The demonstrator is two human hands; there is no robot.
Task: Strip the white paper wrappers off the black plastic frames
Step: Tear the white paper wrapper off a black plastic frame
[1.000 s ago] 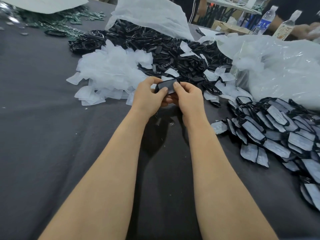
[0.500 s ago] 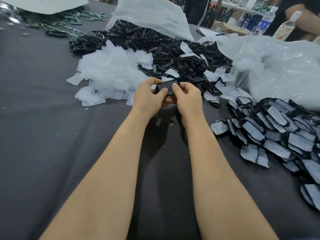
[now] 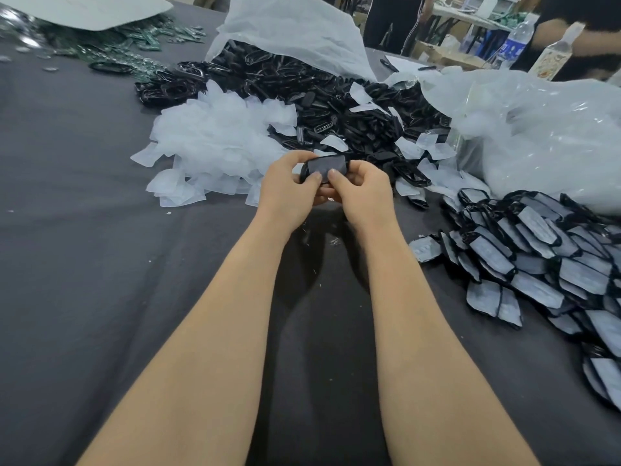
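Note:
Both hands hold one black plastic frame (image 3: 327,167) with a white paper wrapper on its face, above the dark tablecloth. My left hand (image 3: 289,188) grips its left end, my right hand (image 3: 361,190) its right end, and both thumbs press on the lower edge of the paper. A heap of wrapped frames (image 3: 537,250) lies to the right. Stripped black frames (image 3: 336,105) are piled behind my hands, and loose white wrappers (image 3: 215,146) are heaped to the left of them.
A large clear plastic bag (image 3: 537,136) lies at the right, a white bag (image 3: 292,31) at the back. Green parts (image 3: 134,42) are scattered at the far left. Bottles (image 3: 554,52) and a person's arm (image 3: 594,42) are at the far right.
My thumbs have slid toward the middle of the wrapper's lower edge, and the frame now faces me more squarely. The person at the back right has shifted.

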